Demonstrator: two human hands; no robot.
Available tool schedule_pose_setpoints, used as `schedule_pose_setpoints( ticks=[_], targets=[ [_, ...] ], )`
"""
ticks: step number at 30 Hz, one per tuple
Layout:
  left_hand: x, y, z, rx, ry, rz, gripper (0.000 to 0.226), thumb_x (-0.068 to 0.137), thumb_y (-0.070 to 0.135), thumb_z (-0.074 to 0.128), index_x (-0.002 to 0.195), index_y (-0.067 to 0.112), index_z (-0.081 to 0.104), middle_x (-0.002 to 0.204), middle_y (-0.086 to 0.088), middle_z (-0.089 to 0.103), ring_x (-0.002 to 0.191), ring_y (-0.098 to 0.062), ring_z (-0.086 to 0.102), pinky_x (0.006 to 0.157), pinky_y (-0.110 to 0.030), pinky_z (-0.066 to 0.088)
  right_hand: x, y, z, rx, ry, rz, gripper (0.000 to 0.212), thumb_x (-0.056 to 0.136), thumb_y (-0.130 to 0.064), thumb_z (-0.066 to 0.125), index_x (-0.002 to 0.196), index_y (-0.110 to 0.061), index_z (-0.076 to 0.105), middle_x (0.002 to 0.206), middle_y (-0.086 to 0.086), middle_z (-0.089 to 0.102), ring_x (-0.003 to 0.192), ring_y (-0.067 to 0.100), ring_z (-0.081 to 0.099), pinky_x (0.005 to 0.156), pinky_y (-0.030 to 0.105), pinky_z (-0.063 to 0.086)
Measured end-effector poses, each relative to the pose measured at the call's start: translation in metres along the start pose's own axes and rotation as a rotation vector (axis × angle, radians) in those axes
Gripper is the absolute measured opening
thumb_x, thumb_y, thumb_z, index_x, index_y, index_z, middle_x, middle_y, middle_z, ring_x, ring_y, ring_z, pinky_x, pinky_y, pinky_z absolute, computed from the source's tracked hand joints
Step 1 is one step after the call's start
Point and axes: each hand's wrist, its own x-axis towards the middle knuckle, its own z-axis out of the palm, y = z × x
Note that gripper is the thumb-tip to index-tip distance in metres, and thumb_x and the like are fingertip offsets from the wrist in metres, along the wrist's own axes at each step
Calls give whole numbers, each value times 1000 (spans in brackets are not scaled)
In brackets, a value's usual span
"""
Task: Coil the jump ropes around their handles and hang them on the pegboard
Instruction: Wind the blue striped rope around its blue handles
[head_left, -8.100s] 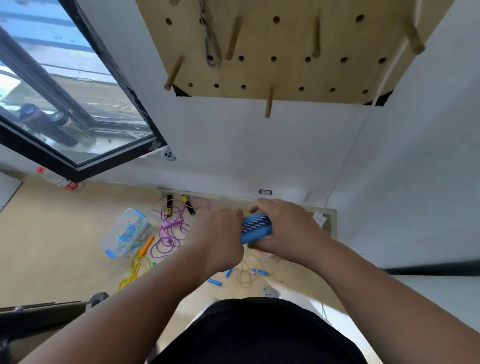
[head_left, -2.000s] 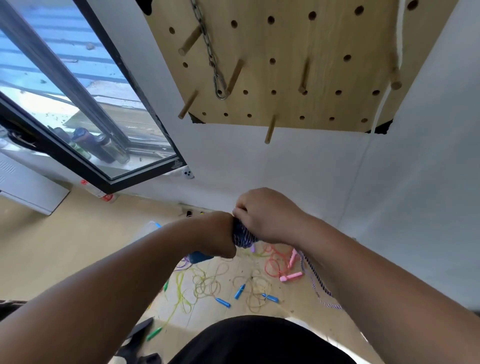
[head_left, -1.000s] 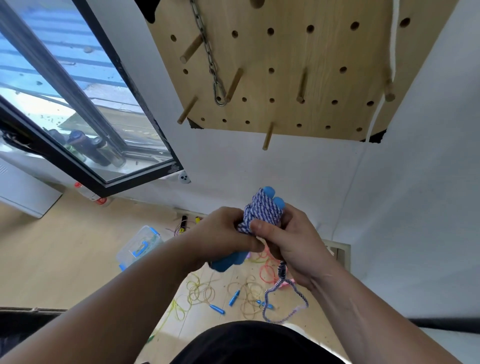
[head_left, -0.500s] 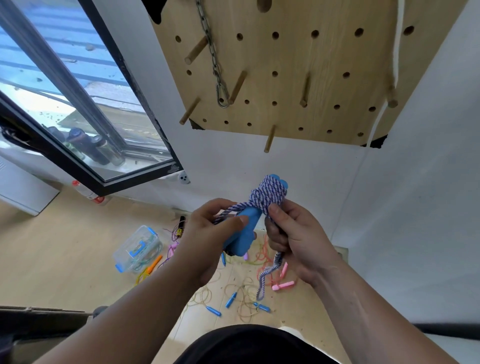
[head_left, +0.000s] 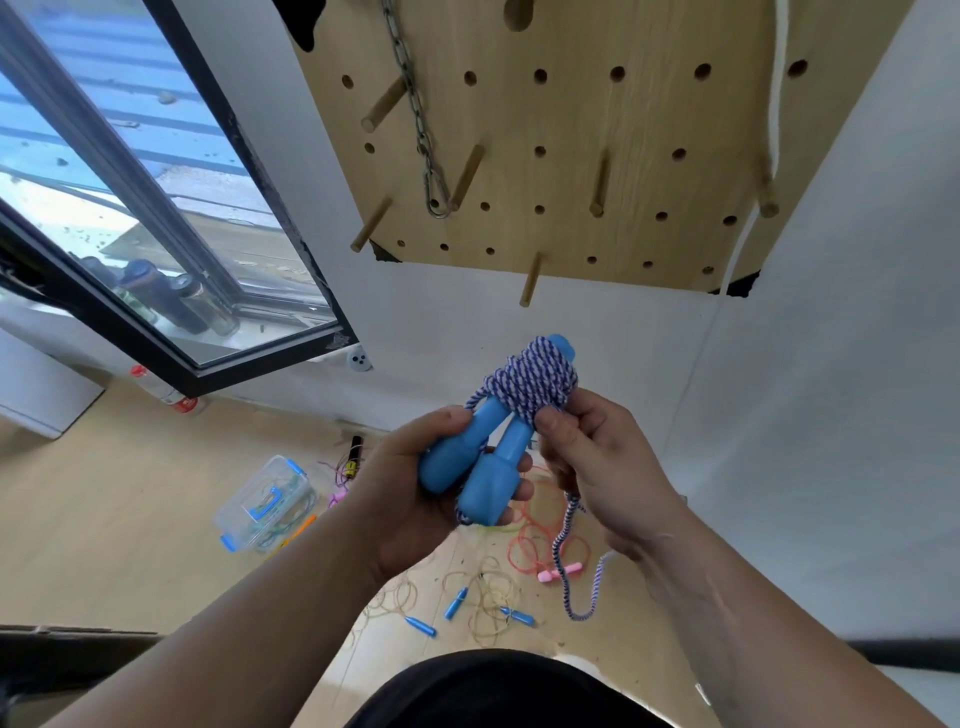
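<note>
Two blue jump-rope handles (head_left: 485, 462) lie side by side in my left hand (head_left: 415, 499), which grips their thick lower ends. A blue-and-white braided rope (head_left: 530, 384) is coiled tightly round their upper ends. My right hand (head_left: 597, 467) pinches the rope just below the coil, and a loose tail of rope (head_left: 569, 566) hangs down from it in a loop. The wooden pegboard (head_left: 571, 135) with several pegs is on the wall above, a metal chain (head_left: 421, 140) hanging from it.
On the floor below lie other jump ropes: a pink one (head_left: 545, 545), a tan one with blue handles (head_left: 483, 597), a purple one with black handles (head_left: 350, 462). A clear plastic box (head_left: 265, 501) stands left. An open window (head_left: 130, 208) fills the left.
The handles have tilted so their thick ends point toward me in my left hand. My right hand has shifted to the rope under the coil, and the tail hangs lower.
</note>
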Motion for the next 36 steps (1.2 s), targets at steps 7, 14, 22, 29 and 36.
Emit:
schedule_pose_setpoints(
  ticks=[7,14,22,29,36],
  targets=[
    [7,-22,-13,1342,385,909,87,63,63,83,133,22,53,130,9,51,109,-3,56,92,-16,50,-2,7,18,56,242,69,29,101,-30,56,80,-10,59,57,0,39,54,14,29,49,28,27],
    [5,-21,-12,1123,408,912,54,74,35,88,119,28,58,104,17,60,88,-3,60,74,-18,53,-4,-3,21,53,150,15,18,104,-23,51,98,-14,66,64,6,42,56,12,34,50,24,32],
    [1,-13,-2,212,163,423,43,76,32,73,105,1,67,83,-16,58,62,-25,57,50,-32,46,-2,-1,10,27,-6,21,8,95,-33,59,96,-35,67,65,8,32,60,15,30,54,29,24],
    [-4,-4,7,-58,-49,-42,54,82,55,54,100,4,62,77,-17,58,44,-22,53,39,-20,34,0,1,8,39,-3,-23,17,94,-28,60,98,-12,65,59,-1,37,52,9,32,48,20,27],
    [5,-17,4,519,379,475,41,89,46,69,122,26,55,113,-8,63,81,-18,70,66,-28,59,-6,3,22,-70,193,20,23,102,-28,55,92,-8,64,57,-4,44,52,7,39,50,20,33]
  ],
)
